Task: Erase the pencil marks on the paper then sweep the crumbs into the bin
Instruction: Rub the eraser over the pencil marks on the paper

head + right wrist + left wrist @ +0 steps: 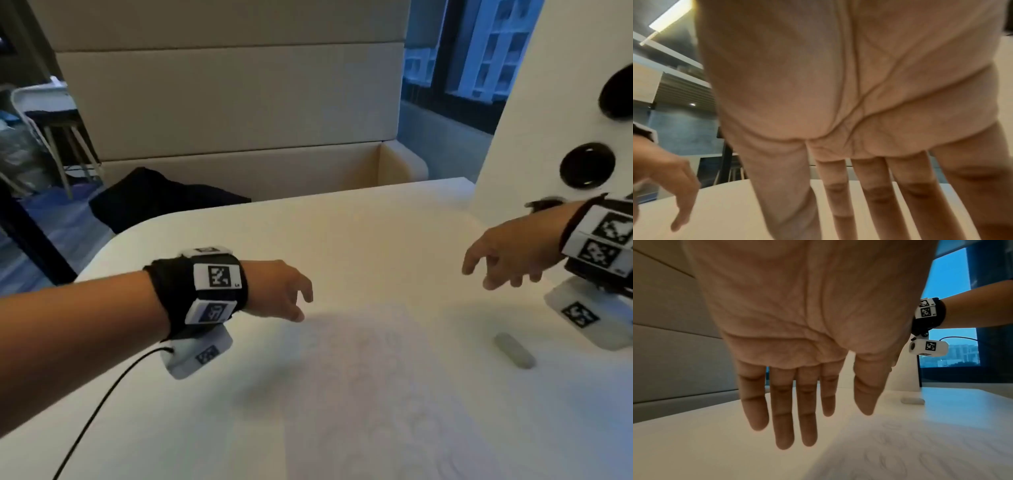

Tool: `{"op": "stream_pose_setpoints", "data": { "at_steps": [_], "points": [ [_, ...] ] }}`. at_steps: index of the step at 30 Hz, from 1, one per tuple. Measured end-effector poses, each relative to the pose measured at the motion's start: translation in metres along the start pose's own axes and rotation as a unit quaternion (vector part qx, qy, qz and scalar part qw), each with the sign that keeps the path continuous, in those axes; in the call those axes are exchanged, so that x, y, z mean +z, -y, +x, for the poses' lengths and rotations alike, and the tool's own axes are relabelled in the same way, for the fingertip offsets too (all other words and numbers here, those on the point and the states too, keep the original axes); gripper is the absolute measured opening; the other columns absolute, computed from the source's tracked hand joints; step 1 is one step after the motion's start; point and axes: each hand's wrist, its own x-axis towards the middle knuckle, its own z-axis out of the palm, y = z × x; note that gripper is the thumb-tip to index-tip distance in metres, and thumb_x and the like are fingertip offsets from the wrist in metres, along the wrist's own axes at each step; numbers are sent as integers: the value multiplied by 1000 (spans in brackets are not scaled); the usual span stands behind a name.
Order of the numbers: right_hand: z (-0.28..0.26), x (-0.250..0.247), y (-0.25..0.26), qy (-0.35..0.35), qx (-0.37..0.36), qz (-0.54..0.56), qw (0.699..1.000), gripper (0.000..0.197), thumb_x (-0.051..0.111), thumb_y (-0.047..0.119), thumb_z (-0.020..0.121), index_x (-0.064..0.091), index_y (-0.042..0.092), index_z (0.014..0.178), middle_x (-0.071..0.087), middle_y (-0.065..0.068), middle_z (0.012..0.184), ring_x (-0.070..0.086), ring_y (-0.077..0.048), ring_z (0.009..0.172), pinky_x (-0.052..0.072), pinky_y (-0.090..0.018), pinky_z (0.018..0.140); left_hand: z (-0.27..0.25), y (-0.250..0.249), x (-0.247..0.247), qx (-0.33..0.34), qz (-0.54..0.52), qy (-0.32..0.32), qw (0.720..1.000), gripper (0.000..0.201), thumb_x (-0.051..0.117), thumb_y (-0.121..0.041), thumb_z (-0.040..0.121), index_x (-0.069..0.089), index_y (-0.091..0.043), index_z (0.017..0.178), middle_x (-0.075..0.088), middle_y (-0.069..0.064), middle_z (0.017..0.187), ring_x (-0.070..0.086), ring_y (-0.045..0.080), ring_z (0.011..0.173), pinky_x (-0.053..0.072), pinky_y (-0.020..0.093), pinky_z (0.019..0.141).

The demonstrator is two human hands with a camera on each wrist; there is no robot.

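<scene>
Right now both hands hover above the table (212, 428) with nothing in them: the left hand (277, 291) hangs over the far left corner of the paper (359, 394), its fingers (785, 418) straight and slightly spread as the left wrist view plainly shows, and the right hand (507, 257) floats further right with its fingers (875, 194) likewise extended and loose, gripping nothing. The two hands are well apart, one to each side of the sheet. The paper lies flat in the middle of the table, and faint looping pencil marks (890, 462) are visible on it, so the erasing appears not to have begun. The eraser (513, 350), a pale rounded bar, lies on the table just beside the paper's right edge, below and nearer the camera than the right hand; that placement suits a right-handed pickup, and my guess is the right hand is about to drop onto it. The left hand's position over the sheet reads as readiness to pin the paper flat, which would matter because a loose sheet on a smooth top is likely to slide or crease under rubbing. No crumbs can be made out, and no bin shows clearly in any view; the white panel (548, 102) with dark round openings at the right may or may not serve that purpose, I cannot tell. A dark bag (161, 198) sits on the bench beyond the table
</scene>
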Motion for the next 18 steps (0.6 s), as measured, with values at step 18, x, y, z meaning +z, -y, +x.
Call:
{"op": "stream_pose_setpoints", "data": {
  "at_steps": [18],
  "points": [
    [-14,130,-9,-86,44,31,995,31,75,29,79,57,27,105,64,-7,97,72,-19,68,60,-26,68,-57,-53,110,27,91,26,995,100,65,-66,78,10,-32,155,3,-8,163,12,18,148,22,43,117]
  ]
}}
